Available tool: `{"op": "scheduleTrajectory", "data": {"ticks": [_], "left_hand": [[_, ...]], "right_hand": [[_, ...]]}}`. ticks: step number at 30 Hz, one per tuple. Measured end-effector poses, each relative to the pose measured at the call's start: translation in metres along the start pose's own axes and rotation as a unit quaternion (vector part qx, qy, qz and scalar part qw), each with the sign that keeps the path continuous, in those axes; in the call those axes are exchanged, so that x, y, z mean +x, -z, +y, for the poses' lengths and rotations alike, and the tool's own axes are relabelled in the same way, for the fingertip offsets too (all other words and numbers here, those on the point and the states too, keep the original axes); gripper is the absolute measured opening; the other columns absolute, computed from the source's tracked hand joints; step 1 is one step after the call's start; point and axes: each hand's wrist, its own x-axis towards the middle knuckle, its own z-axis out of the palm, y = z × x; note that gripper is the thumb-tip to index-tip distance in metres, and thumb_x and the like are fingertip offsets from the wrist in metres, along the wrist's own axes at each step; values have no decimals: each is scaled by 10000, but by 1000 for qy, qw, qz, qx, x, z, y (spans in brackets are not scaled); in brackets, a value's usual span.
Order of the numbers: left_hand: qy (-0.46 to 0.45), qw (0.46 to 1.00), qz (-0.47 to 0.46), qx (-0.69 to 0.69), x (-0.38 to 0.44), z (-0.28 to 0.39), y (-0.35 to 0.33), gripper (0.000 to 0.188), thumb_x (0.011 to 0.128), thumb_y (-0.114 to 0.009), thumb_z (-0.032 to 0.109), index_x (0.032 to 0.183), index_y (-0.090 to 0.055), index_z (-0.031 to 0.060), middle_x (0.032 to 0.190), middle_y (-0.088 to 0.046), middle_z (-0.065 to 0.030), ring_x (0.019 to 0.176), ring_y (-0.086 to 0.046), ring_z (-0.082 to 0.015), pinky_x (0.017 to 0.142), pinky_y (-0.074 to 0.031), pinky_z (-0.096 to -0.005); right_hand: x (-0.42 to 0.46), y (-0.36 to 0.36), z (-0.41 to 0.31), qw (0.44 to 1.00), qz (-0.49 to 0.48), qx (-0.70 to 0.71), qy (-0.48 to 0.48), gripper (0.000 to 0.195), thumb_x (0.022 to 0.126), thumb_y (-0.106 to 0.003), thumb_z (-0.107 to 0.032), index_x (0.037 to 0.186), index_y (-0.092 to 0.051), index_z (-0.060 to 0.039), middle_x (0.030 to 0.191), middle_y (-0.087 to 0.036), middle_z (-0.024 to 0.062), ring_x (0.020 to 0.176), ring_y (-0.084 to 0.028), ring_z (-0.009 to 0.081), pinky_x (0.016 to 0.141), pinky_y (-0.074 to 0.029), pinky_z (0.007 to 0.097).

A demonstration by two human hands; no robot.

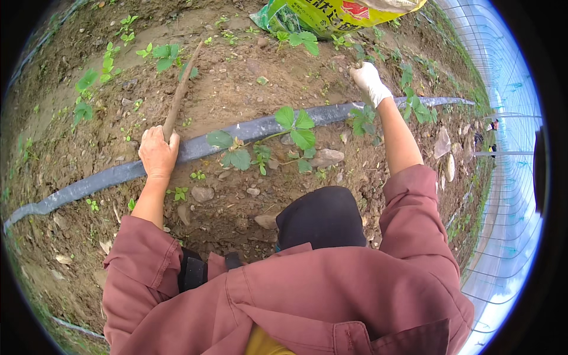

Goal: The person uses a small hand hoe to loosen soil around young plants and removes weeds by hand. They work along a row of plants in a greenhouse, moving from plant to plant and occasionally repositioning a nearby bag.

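Observation:
My left hand, bare, is closed around the lower end of a tapered wooden stick that points up and away over the soil. My right hand wears a white glove and is held closed by small leafy plants beyond the hose; whether something is between its fingers I cannot tell. A flat dark irrigation hose crosses the bed beneath both arms. A leafy strawberry-like plant grows against the hose between my hands, its stems lying over the hose's near edge.
A yellow and green printed sack lies at the far side of the bed. Stones, such as a flat one, and small weeds dot the soil. My dark-clad knee is close in front. Greenhouse hoops rise at the right, with people far off.

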Motion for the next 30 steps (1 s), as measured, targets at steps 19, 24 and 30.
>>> {"op": "scheduleTrajectory", "data": {"ticks": [19, 24, 30], "left_hand": [[-21, 1000, 18, 9, 0, 0, 2, 252, 681, -555, 215, 786, -539, -13, 779, -526, -141, 780, -506, -309, 684, -422, -398], [-18, 1000, 13, 7, 2, 1, 0, 236, 687, -560, 222, 751, -527, -3, 771, -524, -137, 770, -507, -308, 672, -424, -396], [-11, 1000, 3, 11, 1, -4, 4, 229, 693, -554, 226, 718, -512, 3, 741, -519, -135, 754, -507, -305, 657, -422, -398]], "right_hand": [[1, -38, -24, 931, 111, -293, 188, 210, 722, -436, -143, 816, -586, -28, 834, -586, 202, 846, -555, 329, 741, -432, 399], [7, -51, -22, 914, 158, -293, 233, 193, 713, -428, -117, 777, -578, -16, 795, -592, 196, 782, -570, 336, 693, -452, 390], [-28, -32, -19, 995, -81, 53, 35, 367, 746, -557, -312, 881, -560, 30, 771, -587, 158, 737, -552, 265, 668, -434, 325]]}}
